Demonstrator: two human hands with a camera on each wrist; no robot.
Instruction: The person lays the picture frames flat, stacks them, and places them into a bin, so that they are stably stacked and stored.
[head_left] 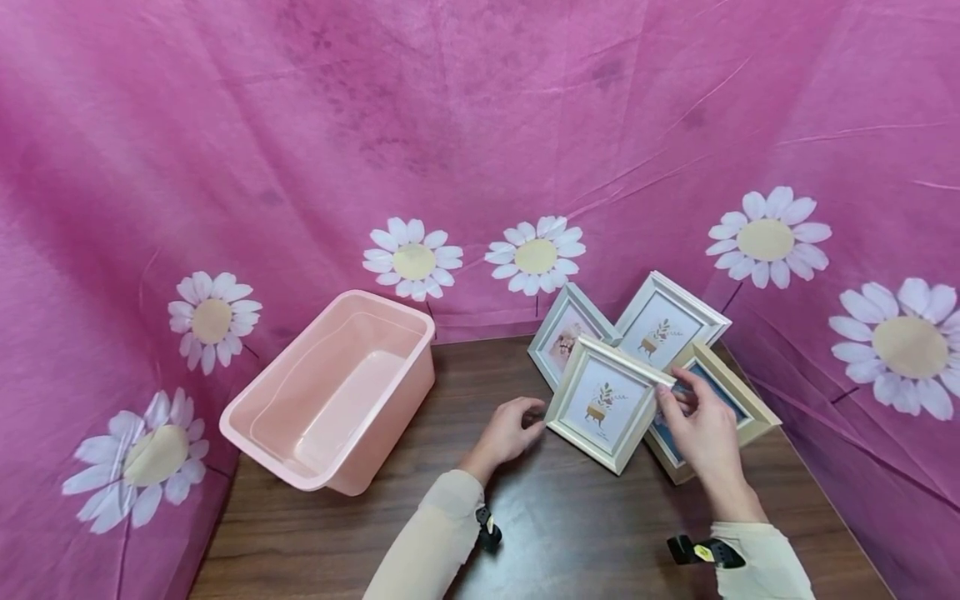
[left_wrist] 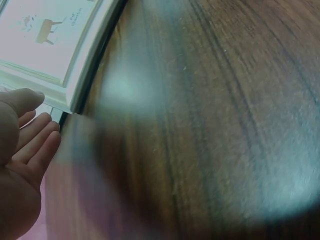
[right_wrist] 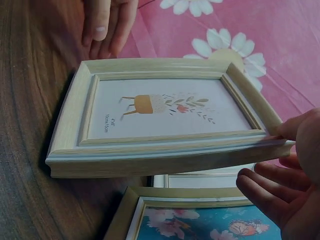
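A cream picture frame (head_left: pixel 609 406) with a plant print is tilted in front of several other frames. My right hand (head_left: pixel 702 429) pinches its upper right corner between thumb and fingers, as the right wrist view also shows. My left hand (head_left: pixel 510 432) is beside the frame's left corner, its fingers loosely bent and holding nothing; whether the fingertips touch the edge I cannot tell. Behind are a grey-green frame (head_left: pixel 551 327) with a flower picture and a white frame (head_left: pixel 675 312) with a similar plant print. A tan frame (right_wrist: pixel 131 202) with a blue blossom-and-butterfly picture lies under my right hand.
A pink plastic basin (head_left: pixel 382 400) stands on the left of the brown wood-grain table (head_left: pixel 547 533). Magenta cloth (head_left: pixel 480 125) with printed daisies hangs behind and on both sides. The basin's inside shows no objects.
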